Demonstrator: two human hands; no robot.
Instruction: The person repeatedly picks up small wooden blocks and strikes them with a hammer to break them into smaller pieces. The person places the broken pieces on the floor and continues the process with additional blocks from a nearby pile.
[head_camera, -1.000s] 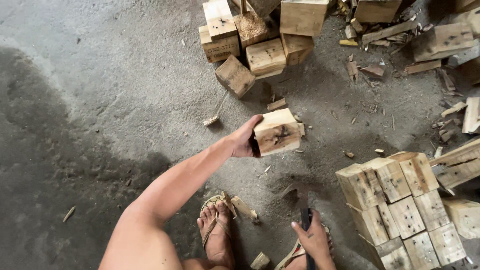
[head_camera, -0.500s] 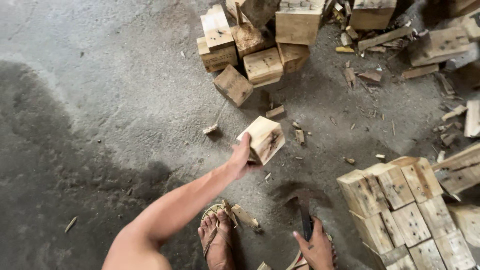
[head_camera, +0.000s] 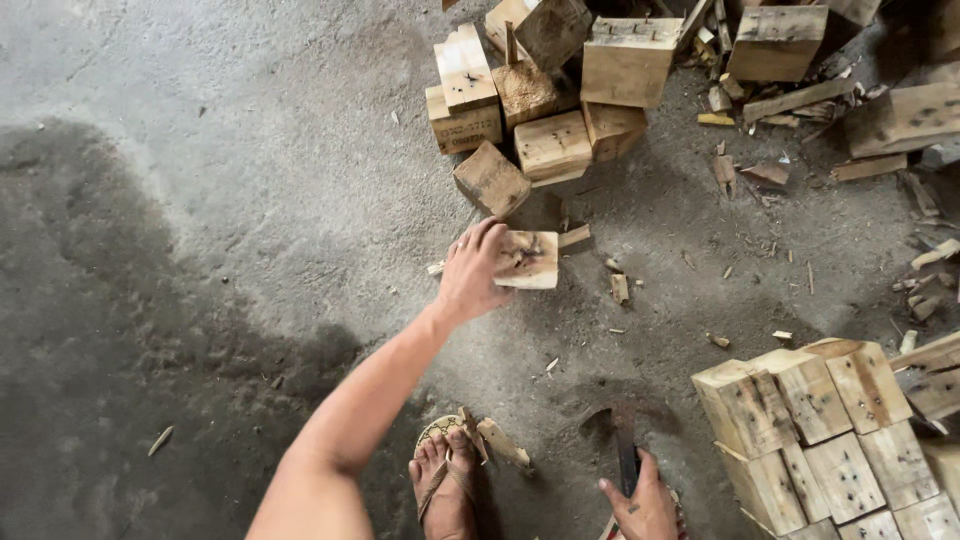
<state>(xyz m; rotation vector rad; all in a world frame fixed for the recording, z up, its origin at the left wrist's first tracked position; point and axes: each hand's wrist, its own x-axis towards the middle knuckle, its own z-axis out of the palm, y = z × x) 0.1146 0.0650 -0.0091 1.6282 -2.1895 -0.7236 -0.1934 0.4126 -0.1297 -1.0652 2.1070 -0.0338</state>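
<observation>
My right hand (head_camera: 645, 505) grips a dark tool (head_camera: 626, 455) low by my foot (head_camera: 445, 480). Farther out, my left hand (head_camera: 472, 270) clasps a wood block (head_camera: 528, 258) just above the concrete floor (head_camera: 250, 220), short of the block pile (head_camera: 540, 90).

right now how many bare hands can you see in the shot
2. The left hand grips a wooden block mid-frame over the concrete floor; the right hand holds a dark tool at the bottom edge.
</observation>
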